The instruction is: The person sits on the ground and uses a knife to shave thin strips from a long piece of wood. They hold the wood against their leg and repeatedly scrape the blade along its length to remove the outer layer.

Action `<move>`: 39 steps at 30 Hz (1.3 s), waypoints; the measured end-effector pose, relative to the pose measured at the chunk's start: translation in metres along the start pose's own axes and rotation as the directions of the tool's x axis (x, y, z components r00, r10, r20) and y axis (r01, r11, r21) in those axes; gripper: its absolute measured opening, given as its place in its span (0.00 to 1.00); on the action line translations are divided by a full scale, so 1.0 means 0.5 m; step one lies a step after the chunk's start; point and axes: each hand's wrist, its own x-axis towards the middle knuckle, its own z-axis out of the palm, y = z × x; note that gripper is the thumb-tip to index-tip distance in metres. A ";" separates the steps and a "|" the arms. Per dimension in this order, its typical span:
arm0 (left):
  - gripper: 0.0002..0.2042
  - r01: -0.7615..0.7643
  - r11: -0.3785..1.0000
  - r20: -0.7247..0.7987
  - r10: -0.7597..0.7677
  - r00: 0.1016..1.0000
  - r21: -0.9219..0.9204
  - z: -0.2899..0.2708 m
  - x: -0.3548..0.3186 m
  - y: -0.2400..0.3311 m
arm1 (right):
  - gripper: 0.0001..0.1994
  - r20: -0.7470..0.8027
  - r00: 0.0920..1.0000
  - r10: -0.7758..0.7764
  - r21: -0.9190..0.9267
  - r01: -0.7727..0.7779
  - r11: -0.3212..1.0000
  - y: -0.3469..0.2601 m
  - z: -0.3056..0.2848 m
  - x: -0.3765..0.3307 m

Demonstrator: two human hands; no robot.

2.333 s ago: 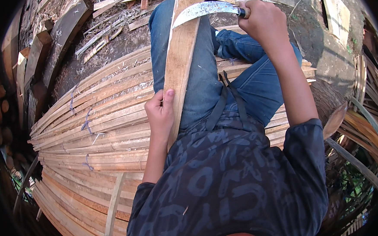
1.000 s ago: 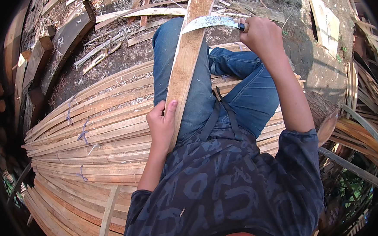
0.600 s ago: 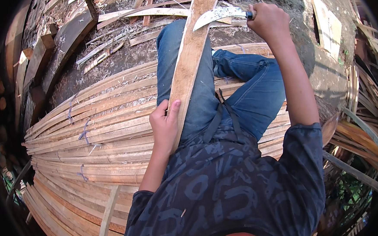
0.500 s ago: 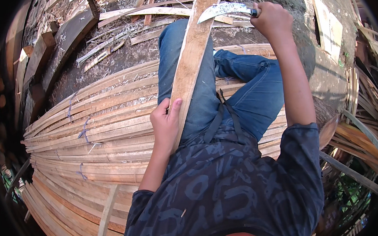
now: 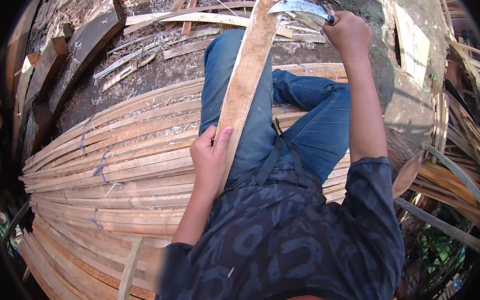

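Both hands grip: left hand steadies plank, right hand holds blade at its edge

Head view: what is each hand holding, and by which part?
Left hand grips the wooden slat at its near end on the lap. Right hand holds the curved knife by its handle.

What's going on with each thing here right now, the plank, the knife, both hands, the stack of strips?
Plank: lying along the person's leg, slanting up and away.
Curved knife: blade laid against the plank's right edge near its far end.
Left hand: gripping the plank's near end.
Right hand: closed around the knife handle.
Stack of wooden strips: bundled with ties, lying flat under the person.
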 end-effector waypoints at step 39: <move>0.20 0.083 0.973 0.164 -0.048 0.985 -0.213 -0.029 0.027 -0.035 | 0.20 0.051 0.994 -0.101 0.573 0.054 0.818 -0.071 0.028 -0.152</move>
